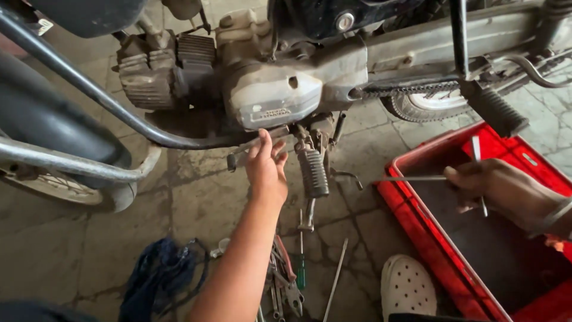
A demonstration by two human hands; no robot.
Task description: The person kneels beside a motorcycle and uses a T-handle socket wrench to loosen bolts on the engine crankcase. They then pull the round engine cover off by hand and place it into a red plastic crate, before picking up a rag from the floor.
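Here, two hands at a motorcycle engine (268,89).
Left hand (266,170), fingers loosely spread, touches its underside; right hand (506,191) pinches a T-handle wrench (476,156) over the red crate (417,203).

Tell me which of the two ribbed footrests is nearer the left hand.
The folded-down footrest below the engine, just right of the left hand. The other footrest sticks out above the red crate.

Place: a motorcycle repair workshop.
Vehicle: motorcycle engine (268,89) and drive chain (411,89) exposed.
Floor: stained cracked concrete floor (196,203) with scattered hand tools (286,274).
Storage: red plastic crate (476,238).
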